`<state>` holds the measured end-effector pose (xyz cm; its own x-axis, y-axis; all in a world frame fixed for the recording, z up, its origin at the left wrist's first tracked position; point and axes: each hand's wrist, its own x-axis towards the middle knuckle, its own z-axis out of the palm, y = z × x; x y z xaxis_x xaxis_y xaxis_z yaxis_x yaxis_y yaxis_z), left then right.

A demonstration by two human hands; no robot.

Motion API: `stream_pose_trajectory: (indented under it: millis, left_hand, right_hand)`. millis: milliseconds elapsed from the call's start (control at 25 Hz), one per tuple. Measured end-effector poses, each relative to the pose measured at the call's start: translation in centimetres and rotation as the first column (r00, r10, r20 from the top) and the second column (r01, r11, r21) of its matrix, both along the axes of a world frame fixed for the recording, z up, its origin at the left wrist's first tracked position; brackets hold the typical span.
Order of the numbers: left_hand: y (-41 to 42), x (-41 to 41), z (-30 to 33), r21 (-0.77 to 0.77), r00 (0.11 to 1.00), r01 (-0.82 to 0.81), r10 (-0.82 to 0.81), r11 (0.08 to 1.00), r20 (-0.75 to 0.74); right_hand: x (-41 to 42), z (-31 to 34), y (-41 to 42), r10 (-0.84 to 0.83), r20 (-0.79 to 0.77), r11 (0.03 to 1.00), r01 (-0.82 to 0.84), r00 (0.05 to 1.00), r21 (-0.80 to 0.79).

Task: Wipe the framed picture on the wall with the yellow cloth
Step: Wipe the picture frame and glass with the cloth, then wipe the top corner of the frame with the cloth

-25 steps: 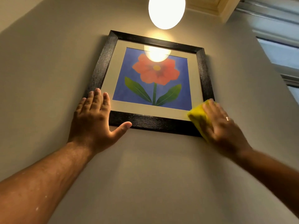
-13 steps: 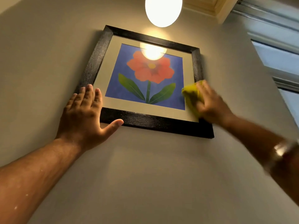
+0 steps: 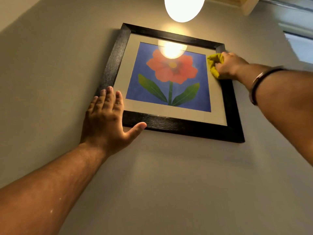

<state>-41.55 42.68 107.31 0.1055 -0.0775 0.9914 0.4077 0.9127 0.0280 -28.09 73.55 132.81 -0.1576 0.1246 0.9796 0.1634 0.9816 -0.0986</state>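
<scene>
Head view — yellow cloth (image 3: 213,66) has climbed the framed picture's (image 3: 169,122) right side.

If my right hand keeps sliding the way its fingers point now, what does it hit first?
The right hand, gripping the yellow cloth, points up and left along the glass. First in line is probably the frame top rail near its upper right corner, though the exact angle is hard to judge.

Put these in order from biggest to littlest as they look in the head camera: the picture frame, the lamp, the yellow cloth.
1. Frame, biggest by far.
2. Lamp, though the picture's top edge cuts it off, so its full size is unsure.
3. Cloth, littlest; it is bunched up in the right hand, which hides part of it.
</scene>
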Motion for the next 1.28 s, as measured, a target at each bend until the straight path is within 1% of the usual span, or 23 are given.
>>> stream_pose_trajectory:
  millis: [40, 120, 200, 280, 360, 440, 560, 600, 680, 720, 760, 800, 840, 880, 920, 960, 1000, 1040, 1080, 1120, 1160, 1200, 1280]
  left_hand:
    - [0.0, 0.0, 0.0, -0.006, 1.000, -0.002, 0.002, 1.000, 0.003]
    - [0.0, -0.2, 0.0, -0.005, 1.000, 0.001, -0.001, 1.000, 0.007]
    - [0.1, -0.3, 0.1, -0.009, 1.000, 0.006, -0.006, 1.000, 0.010]
    - [0.1, -0.3, 0.1, -0.023, 1.000, 0.016, -0.015, 1.000, 0.024]
    - [0.0, -0.3, 0.1, -0.035, 0.999, 0.025, -0.024, 0.999, 0.037]
    - [-0.3, -0.4, 0.1, -0.045, 0.998, 0.031, -0.028, 0.999, 0.055]
    - [-0.6, 0.1, 0.1, -0.087, 0.994, 0.034, -0.024, 0.996, 0.111]
    - [-0.7, 0.4, 0.2, -0.109, 0.989, 0.029, -0.013, 0.994, 0.147]
    - [-1.4, 1.1, 0.2, -0.176, 0.969, 0.010, 0.034, 0.984, 0.247]
    - [-1.9, 1.9, 0.1, -0.230, 0.956, -0.005, 0.072, 0.973, 0.284]
    - [-2.3, 2.8, -0.3, -0.300, 0.952, -0.017, 0.107, 0.954, 0.286]
    - [-2.5, 3.9, -1.1, -0.389, 0.962, -0.015, 0.119, 0.921, 0.245]
    - [-2.6, 5.2, -2.4, -0.488, 0.979, 0.011, 0.090, 0.873, 0.183]
    - [-2.7, 6.6, -4.1, -0.592, 0.986, 0.050, 0.053, 0.804, 0.156]
    - [-2.7, 7.9, -6.0, -0.674, 0.983, 0.115, 0.013, 0.730, 0.182]
    - [-2.9, 9.3, -8.3, -0.695, 0.958, 0.230, -0.036, 0.681, 0.283]
    - [-3.0, 10.4, -10.4, -0.639, 0.899, 0.375, -0.095, 0.672, 0.428]
    - [-3.4, 11.6, -12.5, -0.505, 0.803, 0.498, -0.154, 0.705, 0.576]
    - [-4.0, 12.5, -14.5, -0.342, 0.703, 0.572, -0.230, 0.746, 0.673]
    - [-4.8, 13.2, -16.3, -0.198, 0.621, 0.605, -0.302, 0.771, 0.723]
    - [-6.0, 13.8, -18.3, -0.090, 0.564, 0.613, -0.355, 0.785, 0.745]
    - [-7.4, 14.5, -20.2, -0.025, 0.527, 0.595, -0.367, 0.803, 0.767]
    - [-11.2, 17.0, -24.1, 0.015, 0.477, 0.491, -0.283, 0.871, 0.832]
  right_hand:
    - [-0.3, -0.9, -0.3, -0.016, -0.007, 1.000, 0.016, 1.000, -0.014]
    - [-0.9, -5.8, 0.0, -0.013, -0.022, 0.999, 0.013, 1.000, 0.029]
    - [-1.1, -14.0, 0.6, 0.020, -0.022, 0.992, -0.018, 1.000, 0.122]
    - [-1.1, -22.6, 0.3, 0.063, -0.031, 0.985, -0.057, 0.998, 0.161]
    - [-0.7, -27.5, -0.6, 0.031, 0.006, 0.987, -0.031, 1.000, 0.160]
    - [-0.6, -29.1, -1.3, -0.042, 0.098, 0.976, 0.020, 0.994, 0.215]
    - [1.1, -28.3, -2.2, -0.042, 0.173, 0.968, -0.003, 0.984, 0.250]
    - [1.8, -27.9, -2.5, -0.032, 0.197, 0.957, -0.027, 0.980, 0.290]
    - [2.9, -27.4, -3.5, 0.049, 0.320, 0.913, -0.172, 0.946, 0.369]
    - [3.6, -27.3, -4.2, 0.110, 0.409, 0.892, -0.272, 0.906, 0.362]
    - [4.1, -27.3, -5.0, 0.172, 0.486, 0.873, -0.361, 0.857, 0.327]
    - [4.5, -27.5, -5.7, 0.218, 0.543, 0.855, -0.427, 0.811, 0.294]
    - [4.6, -27.9, -6.4, 0.250, 0.575, 0.831, -0.477, 0.779, 0.285]
    - [4.4, -28.4, -7.1, 0.274, 0.589, 0.802, -0.519, 0.761, 0.297]
    - [4.2, -29.1, -7.8, 0.293, 0.600, 0.775, -0.552, 0.744, 0.306]
    - [3.7, -30.1, -8.7, 0.326, 0.617, 0.752, -0.592, 0.716, 0.289]
    - [3.2, -31.0, -9.5, 0.353, 0.635, 0.742, -0.619, 0.687, 0.257]
    - [2.5, -32.4, -10.6, 0.383, 0.667, 0.721, -0.658, 0.639, 0.217]
    - [1.9, -34.1, -11.9, 0.414, 0.704, 0.695, -0.699, 0.578, 0.165]
    - [1.2, -36.0, -13.2, 0.438, 0.740, 0.666, -0.737, 0.511, 0.115]
    - [0.6, -38.2, -14.7, 0.456, 0.776, 0.638, -0.768, 0.435, 0.055]
    - [0.2, -40.5, -16.2, 0.472, 0.804, 0.606, -0.795, 0.362, 0.003]
    - [0.0, -45.8, -20.4, 0.482, 0.851, 0.549, -0.829, 0.207, -0.109]
